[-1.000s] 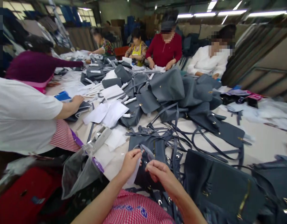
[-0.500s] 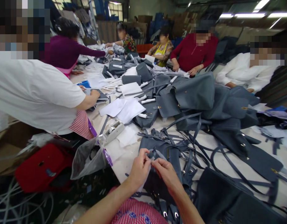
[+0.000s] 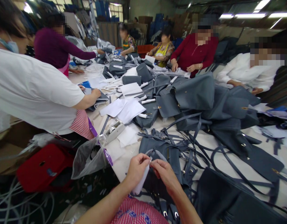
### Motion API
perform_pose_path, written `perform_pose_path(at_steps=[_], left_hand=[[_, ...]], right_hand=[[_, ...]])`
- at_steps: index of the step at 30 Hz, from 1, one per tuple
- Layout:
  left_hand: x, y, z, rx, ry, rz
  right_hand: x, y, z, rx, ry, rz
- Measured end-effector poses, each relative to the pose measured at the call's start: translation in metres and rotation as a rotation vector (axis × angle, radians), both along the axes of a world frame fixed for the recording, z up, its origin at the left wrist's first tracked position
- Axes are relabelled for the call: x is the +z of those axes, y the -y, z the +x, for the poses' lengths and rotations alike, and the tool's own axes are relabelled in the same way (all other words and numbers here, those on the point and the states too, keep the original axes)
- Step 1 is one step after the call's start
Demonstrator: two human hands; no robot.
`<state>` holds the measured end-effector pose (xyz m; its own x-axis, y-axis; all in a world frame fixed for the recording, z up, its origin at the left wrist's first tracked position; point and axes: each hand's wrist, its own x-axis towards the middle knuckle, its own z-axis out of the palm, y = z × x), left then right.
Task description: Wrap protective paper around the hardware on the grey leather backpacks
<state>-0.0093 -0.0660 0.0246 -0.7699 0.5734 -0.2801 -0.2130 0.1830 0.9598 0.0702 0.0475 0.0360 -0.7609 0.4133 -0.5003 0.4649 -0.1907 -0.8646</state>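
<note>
My left hand (image 3: 136,169) and my right hand (image 3: 165,173) meet near the table's front edge, both pinched on a thin grey strap loop (image 3: 155,152) of a grey bag (image 3: 157,147). A white paper strip (image 3: 141,182) hangs down from under my left hand's fingers. The bag lies flat on the table (image 3: 227,146) just beyond my hands, with loose straps tangled around it.
Grey bags and straps (image 3: 199,102) are piled across the table with white paper sheets (image 3: 124,109). A tape dispenser (image 3: 112,130) and a plastic bag (image 3: 87,158) sit at the left edge. A person in white (image 3: 33,90) works close on my left; several others sit around.
My hands have dropped slightly and drawn closer together on the strap loop; the white strip now hangs lower under my left hand. The view shifted left since a second ago.
</note>
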Motion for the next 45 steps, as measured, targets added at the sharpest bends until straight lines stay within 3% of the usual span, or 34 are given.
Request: perform_pose_path(at_steps=[6,15,21,28,31,37,39,45], left_hand=[[-0.003,0.001,-0.001,0.074,0.172,-0.021],[-0.002,0.004,0.002,0.129,0.275,0.015],[-0.009,0.002,0.006,0.113,0.209,0.024],[-0.013,0.006,0.012,0.222,0.140,0.064],[-0.014,0.011,0.013,0.182,0.186,0.052],[-0.016,0.020,0.016,0.099,0.356,0.177],[-0.015,0.020,0.016,0.118,0.302,0.166],[-0.008,0.019,0.014,0.133,-0.149,0.129]], right_hand=[[-0.005,0.002,0.000,0.002,0.020,-0.053],[-0.011,0.010,-0.004,-0.122,0.076,-0.103],[-0.018,0.017,-0.006,-0.245,0.003,-0.050],[-0.015,0.019,-0.002,-0.207,-0.067,-0.178],[-0.011,0.018,-0.001,-0.221,-0.076,-0.244],[-0.013,0.020,-0.002,-0.199,-0.137,-0.292],[-0.014,0.021,-0.002,-0.196,-0.143,-0.290],[-0.018,0.020,-0.003,-0.259,-0.171,-0.350]])
